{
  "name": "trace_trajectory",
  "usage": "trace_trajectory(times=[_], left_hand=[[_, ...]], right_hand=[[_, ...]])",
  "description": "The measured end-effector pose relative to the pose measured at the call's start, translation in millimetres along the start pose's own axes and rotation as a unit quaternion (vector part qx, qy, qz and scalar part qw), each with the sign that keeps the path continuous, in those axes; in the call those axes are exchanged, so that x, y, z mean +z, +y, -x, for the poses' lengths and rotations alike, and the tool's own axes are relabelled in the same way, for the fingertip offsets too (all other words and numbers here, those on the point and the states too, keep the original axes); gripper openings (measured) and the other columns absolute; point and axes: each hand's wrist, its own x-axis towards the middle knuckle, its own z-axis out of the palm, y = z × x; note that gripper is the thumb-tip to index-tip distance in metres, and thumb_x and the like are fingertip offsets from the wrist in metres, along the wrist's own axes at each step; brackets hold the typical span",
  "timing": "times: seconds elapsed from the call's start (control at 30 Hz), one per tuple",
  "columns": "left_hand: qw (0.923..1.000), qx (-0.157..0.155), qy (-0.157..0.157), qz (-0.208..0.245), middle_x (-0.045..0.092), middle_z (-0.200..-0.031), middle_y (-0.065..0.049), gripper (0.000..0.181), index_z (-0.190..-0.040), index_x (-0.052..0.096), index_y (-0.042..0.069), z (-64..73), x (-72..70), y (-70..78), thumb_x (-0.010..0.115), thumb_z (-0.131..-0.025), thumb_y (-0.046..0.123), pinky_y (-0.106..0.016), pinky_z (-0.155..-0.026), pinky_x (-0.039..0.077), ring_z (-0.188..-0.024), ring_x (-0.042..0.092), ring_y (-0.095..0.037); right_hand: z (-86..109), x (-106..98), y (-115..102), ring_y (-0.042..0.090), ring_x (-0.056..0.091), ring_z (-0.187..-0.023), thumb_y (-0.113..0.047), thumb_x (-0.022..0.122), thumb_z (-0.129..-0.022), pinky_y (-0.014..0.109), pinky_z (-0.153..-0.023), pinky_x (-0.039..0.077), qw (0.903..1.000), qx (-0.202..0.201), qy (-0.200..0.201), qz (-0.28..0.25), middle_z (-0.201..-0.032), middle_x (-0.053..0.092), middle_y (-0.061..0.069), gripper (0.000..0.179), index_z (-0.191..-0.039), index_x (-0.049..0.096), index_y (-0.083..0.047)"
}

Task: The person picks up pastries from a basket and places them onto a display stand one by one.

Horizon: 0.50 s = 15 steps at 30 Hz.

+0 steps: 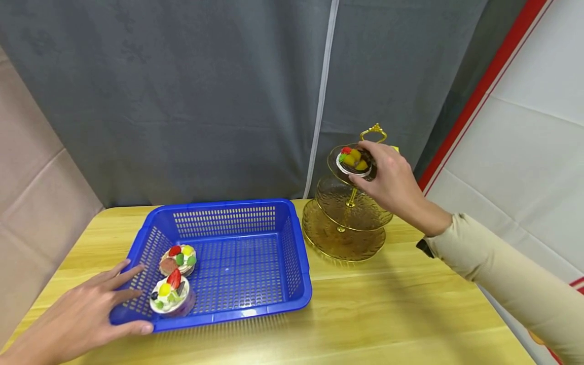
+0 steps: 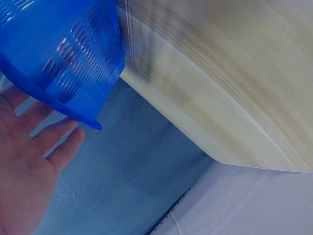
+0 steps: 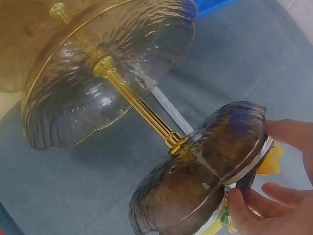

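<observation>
My right hand (image 1: 388, 175) pinches the edge of a fruit tart (image 1: 354, 161) with a dark base, pale wrapper and red, green and yellow topping. It is at the top tier of a gold-rimmed three-tier stand (image 1: 342, 248); whether it touches the plate I cannot tell. In the right wrist view, a second topped cake (image 3: 211, 228) sits on that tier (image 3: 181, 191), mostly hidden. My left hand (image 1: 91, 309) rests with spread fingers at the left rim of a blue plastic basket (image 1: 246, 308). Inside it, near those fingers, stand a cream cake cup (image 1: 171, 296) and a fruit-topped cake (image 1: 179, 259).
The basket and stand are side by side on a light wooden table (image 1: 365, 314). A grey curtain (image 1: 205, 101) hangs behind them. Pale panels border both sides, the right one (image 1: 524, 152) edged in red.
</observation>
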Motion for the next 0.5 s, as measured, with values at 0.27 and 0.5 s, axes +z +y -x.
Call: trace_trajectory(times=[0.27, 0.5], left_hand=[[1.0000, 0.000, 0.005, 0.001, 0.060, -0.134, -0.022, 0.075, -0.098, 0.079, 0.009, 0.0, -0.2, 0.2, 0.071, -0.067, 0.077, -0.070, -0.082, 0.048, -0.121, 0.051, -0.056], [0.9999, -0.007, -0.007, 0.000, 0.059, -0.135, -0.023, 0.076, -0.100, 0.079, 0.009, 2.9, 0.1, -1.9, 0.070, -0.068, 0.078, -0.071, -0.085, 0.046, -0.122, 0.049, -0.056]], right_hand=[[-0.4, -5.6, -8.7, 0.037, 0.054, -0.123, -0.022, 0.081, -0.083, 0.058, -0.099, 0.043, 0.9998, -0.004, 0.018, 0.001, -0.134, 0.059, 0.017, 0.061, -0.136, 0.056, -0.003], [-6.6, -4.4, -36.1, 0.031, 0.053, -0.128, -0.024, 0.083, -0.081, 0.052, -0.103, 0.044, 0.9976, -0.050, 0.026, -0.040, -0.139, 0.056, 0.014, 0.067, -0.139, 0.055, -0.005]])
